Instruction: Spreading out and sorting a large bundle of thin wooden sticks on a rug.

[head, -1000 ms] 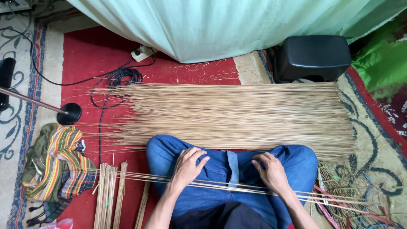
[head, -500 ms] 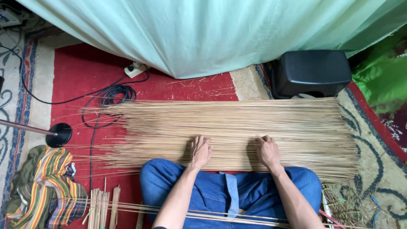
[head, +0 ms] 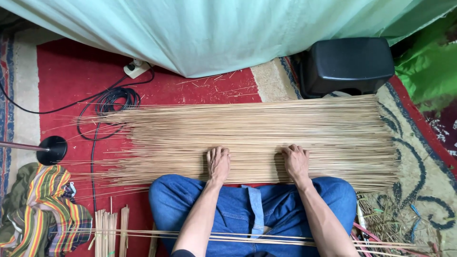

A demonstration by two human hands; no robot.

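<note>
Seated cross-legged on the red patterned carpet (head: 71, 71), knees in blue denim trousers (head: 238, 209). In front of me lies the wide flat mat of thin pale straw-coloured sticks (head: 247, 138), all laid parallel, running left to right, touching one another along their length.

Left hand (head: 218, 163): palm down, fingers extended and close together, pressing flat on the near edge of the mat. Nothing gripped; it only bears on the sticks. Right hand (head: 296, 162): same posture, flat and open, fingers pointing away from me, resting on the same near edge a little apart from the left. Judgement: both palms flat because the sticks are loose and would roll or fan out; pressure from above keeps them level and aligned.

A few long loose sticks (head: 247, 235) lie across my lap, close for reaching. Short bundles of cut sticks (head: 110, 228) stand near my left knee.

Surroundings: pale green cloth sheet (head: 228, 28) hanging beyond the mat; black plastic stool (head: 350, 64) at the mat's far right corner; coiled black cable (head: 112, 102) and white plug block (head: 135, 69) at left; round black stand base (head: 52, 150); striped multicoloured cloth (head: 43, 214) crumpled beside it.
</note>
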